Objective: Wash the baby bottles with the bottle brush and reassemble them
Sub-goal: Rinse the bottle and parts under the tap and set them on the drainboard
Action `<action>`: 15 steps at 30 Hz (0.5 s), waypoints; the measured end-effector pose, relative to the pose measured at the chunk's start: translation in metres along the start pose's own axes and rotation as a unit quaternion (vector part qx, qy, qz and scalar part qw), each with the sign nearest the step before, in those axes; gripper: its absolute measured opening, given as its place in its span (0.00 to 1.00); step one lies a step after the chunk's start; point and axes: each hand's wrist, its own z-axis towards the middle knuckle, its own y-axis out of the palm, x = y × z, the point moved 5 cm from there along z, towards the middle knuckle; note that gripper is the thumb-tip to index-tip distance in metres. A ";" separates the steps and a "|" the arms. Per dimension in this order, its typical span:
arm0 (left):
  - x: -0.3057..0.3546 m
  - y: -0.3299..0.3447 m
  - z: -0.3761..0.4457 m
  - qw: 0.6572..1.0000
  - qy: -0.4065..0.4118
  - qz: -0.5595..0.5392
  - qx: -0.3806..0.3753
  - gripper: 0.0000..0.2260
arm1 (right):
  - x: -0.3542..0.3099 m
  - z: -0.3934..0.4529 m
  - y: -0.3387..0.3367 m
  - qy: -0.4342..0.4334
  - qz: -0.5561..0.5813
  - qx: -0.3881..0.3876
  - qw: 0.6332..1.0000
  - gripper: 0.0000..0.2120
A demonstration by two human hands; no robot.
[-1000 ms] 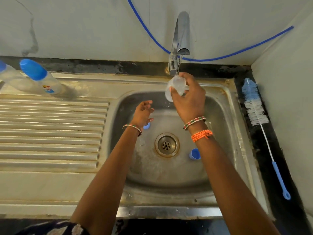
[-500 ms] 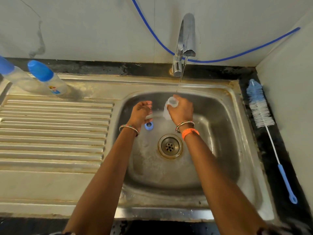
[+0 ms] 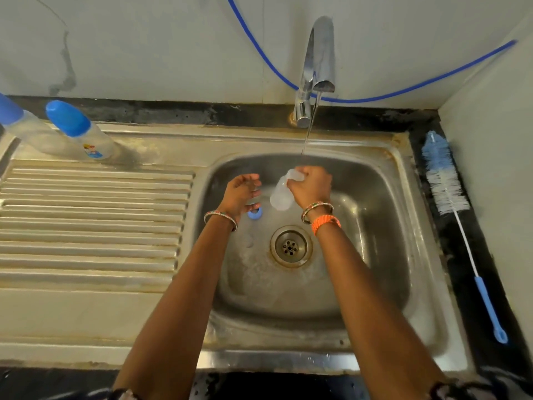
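**One bottle mid-rinse, two capped on the drainboard**

Far left, two capped bottles lie on the drainboard; whether washed yet, cannot tell. In the sink basin, the left hand hovers with loosely curled fingers, holding nothing, above a blue ring on the basin floor. The right hand has its grip wrapped round an open clear bottle, under the tap stream. Far right, the bottle brush lies on the bench (not in use). Judgement: reassembly of this bottle remains.

R hand grips clear bottle under tap stream; L hand loose beside it.
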 end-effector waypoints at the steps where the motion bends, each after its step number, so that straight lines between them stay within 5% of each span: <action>1: 0.002 0.002 -0.001 1.000 0.008 -0.002 0.003 0.08 | 0.003 0.003 -0.002 0.009 0.033 0.009 0.999 0.15; 4: 0.006 0.005 -0.004 1.000 0.015 -0.018 0.003 0.08 | 0.011 0.010 -0.008 0.093 0.221 0.009 0.971 0.11; 7: 0.017 0.012 -0.007 0.998 0.018 -0.049 -0.027 0.07 | 0.021 0.008 0.002 0.242 0.463 -0.068 0.850 0.03; 11: 0.045 0.028 -0.018 0.987 0.144 -0.001 -0.070 0.14 | 0.028 0.000 0.014 0.323 0.559 -0.125 0.753 0.05; 15: 0.063 0.049 -0.023 0.957 0.251 0.119 -0.078 0.19 | 0.024 -0.004 0.023 0.344 0.593 -0.127 0.717 0.09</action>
